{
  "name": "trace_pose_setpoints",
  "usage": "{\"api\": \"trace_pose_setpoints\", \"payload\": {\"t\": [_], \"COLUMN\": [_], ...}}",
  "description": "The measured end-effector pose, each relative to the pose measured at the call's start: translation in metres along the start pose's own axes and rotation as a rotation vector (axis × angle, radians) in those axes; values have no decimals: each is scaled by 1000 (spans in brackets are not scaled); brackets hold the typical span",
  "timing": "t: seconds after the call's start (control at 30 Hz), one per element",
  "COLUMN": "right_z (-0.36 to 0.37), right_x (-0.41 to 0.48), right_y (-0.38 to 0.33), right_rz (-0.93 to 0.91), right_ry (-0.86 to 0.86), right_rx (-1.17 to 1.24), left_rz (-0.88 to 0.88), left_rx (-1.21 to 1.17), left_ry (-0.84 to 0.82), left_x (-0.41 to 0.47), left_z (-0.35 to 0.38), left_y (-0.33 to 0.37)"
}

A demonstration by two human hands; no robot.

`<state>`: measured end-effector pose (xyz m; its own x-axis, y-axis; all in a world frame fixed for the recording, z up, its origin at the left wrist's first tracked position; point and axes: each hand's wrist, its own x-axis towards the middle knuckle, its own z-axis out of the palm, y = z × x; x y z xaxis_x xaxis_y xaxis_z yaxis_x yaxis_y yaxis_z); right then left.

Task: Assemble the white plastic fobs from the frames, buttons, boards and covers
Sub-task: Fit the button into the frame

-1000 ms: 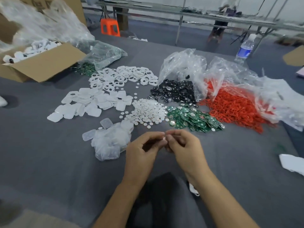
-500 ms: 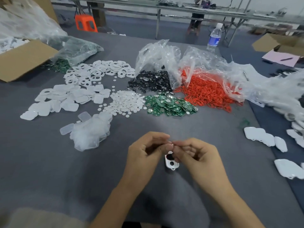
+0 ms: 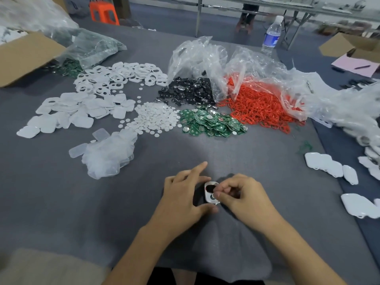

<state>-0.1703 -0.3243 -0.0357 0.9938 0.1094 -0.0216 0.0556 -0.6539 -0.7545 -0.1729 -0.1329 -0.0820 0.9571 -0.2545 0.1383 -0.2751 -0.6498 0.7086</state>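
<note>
Seating a button (image 3: 214, 196) into the frame (image 3: 206, 192), by the look of it. Left hand (image 3: 183, 196) grips the frame flat on the grey cloth table (image 3: 257, 161) at 6 o'clock, index finger sticking out. Right hand (image 3: 244, 196) pinches the button over the lower hole.

Risk: a tilted button jams or slips the pinch. The cloth looks soft, so the frame may rock under pressure.

Spare buttons (image 3: 154, 118) at 12, boards (image 3: 211, 122) at 1. Workshop room: orange stool (image 3: 103, 12), water bottle (image 3: 271, 36) behind.

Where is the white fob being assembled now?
Head view, near table edge, centre: the fob sits between the left hand and right hand, both touching it.
</note>
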Motion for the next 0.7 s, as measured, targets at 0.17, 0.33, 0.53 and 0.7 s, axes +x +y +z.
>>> {"api": "trace_pose_setpoints", "payload": {"t": [0.17,0.33,0.53,0.7], "right_z": [4,6,4,1], "right_x": [5,7,13,22], "right_y": [3,1,-4,-7], "right_rz": [16,85,199,243], "right_ry": [-16,-21,-82,-140], "right_rx": [-40,-36,1,-23], "left_rz": [-12,-25,-43,-55], "left_rx": [5,7,0,-10], "left_ry": [-4,6,13,-1], "left_x": [1,2,2,2], "left_z": [3,4,6,6], "left_y": [-2,-5,-7,-8]}}
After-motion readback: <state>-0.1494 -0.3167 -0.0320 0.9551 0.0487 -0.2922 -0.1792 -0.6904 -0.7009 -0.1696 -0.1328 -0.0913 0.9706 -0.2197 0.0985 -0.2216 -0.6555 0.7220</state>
